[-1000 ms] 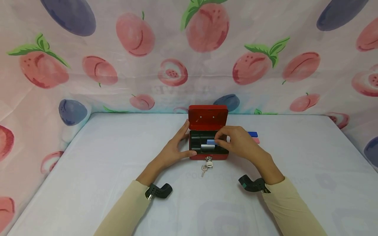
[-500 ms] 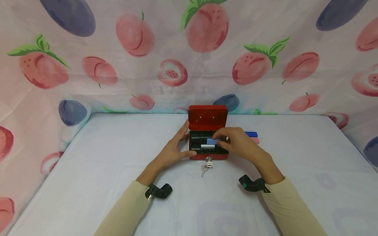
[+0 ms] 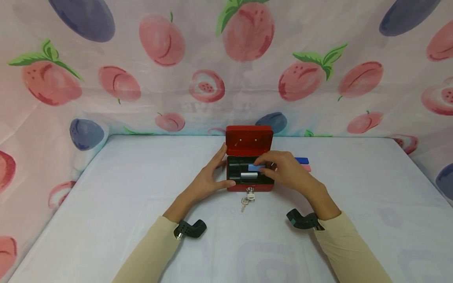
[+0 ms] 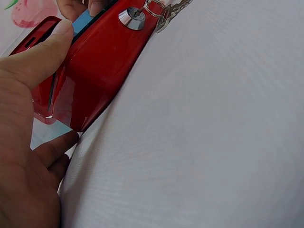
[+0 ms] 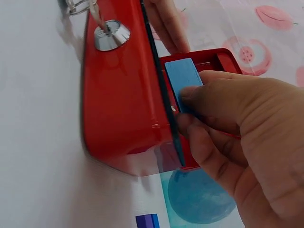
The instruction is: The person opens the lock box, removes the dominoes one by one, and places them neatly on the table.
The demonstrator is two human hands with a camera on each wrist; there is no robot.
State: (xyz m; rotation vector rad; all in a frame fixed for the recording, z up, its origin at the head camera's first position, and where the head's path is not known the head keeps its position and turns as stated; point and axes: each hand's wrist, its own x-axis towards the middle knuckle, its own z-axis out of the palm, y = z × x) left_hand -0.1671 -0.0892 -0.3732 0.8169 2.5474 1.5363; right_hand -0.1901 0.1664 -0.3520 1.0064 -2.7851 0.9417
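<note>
A small red cash box (image 3: pixel 250 188) with a black inner tray (image 3: pixel 233 167) stands on the table, its lid (image 3: pixel 249 141) raised. My right hand (image 3: pixel 286 169) pinches a light blue rectangular block (image 3: pixel 254 168) between thumb and fingers over the tray; in the right wrist view the block (image 5: pixel 184 78) shows its broad face. A whitish block (image 3: pixel 249 175) lies in the tray in front of it. My left hand (image 3: pixel 207 181) rests against the box's left end, its straight thumb (image 4: pixel 57 45) on the front rim and its index finger extended towards the lid.
A dark blue block (image 3: pixel 302 160) and a pink block (image 3: pixel 306 168) lie right of the box, partly behind the right hand. Keys (image 3: pixel 245 203) hang from the front lock (image 3: pixel 250 190). A fruit-printed cloth (image 3: pixel 205 47) hangs behind the white-covered table (image 3: pixel 141 177).
My right hand has shifted slightly left and back with the light blue block, which now shows more of its length. The left hand and the box have stayed put.
</note>
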